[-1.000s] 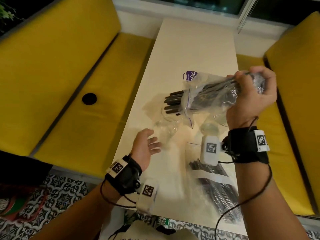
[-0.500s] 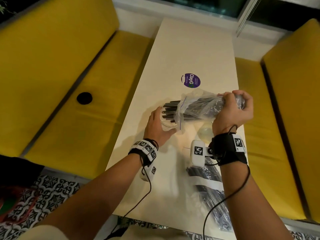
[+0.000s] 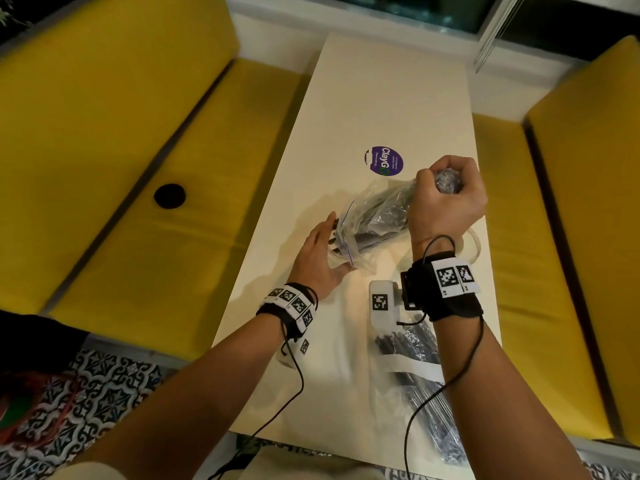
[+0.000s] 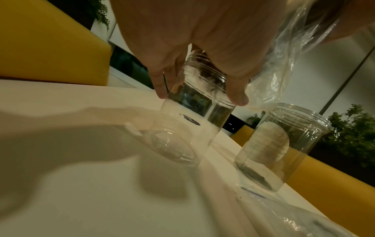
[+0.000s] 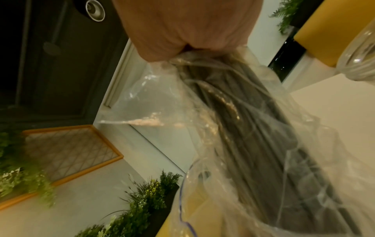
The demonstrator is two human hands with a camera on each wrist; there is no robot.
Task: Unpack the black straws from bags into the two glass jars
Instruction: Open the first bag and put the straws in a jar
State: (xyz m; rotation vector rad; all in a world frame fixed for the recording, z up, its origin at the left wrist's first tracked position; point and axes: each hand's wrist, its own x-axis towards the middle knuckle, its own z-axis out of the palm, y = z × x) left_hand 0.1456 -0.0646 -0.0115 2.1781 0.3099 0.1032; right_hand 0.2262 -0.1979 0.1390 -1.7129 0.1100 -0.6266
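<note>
A clear zip bag (image 3: 377, 216) full of black straws (image 5: 253, 136) slants down to the left over the white table (image 3: 381, 98). My right hand (image 3: 446, 192) grips its bunched closed end, raised. Straw tips (image 3: 334, 235) poke from the bag's mouth at the rim of a glass jar (image 4: 192, 121). My left hand (image 3: 327, 247) holds that jar by its neck, thumb (image 4: 237, 97) and fingers (image 4: 162, 91) on opposite sides. The second glass jar (image 4: 284, 144) stands empty to the right, mostly hidden under my right wrist in the head view.
Another bag of black straws (image 3: 415, 375) lies flat near the table's front edge, under my right forearm. A purple round sticker (image 3: 384, 161) sits beyond the jars. Yellow benches (image 3: 138, 168) flank the table on both sides.
My left hand went from hovering free to gripping the left jar. My right hand lowered the bag and tipped its mouth down onto that jar.
</note>
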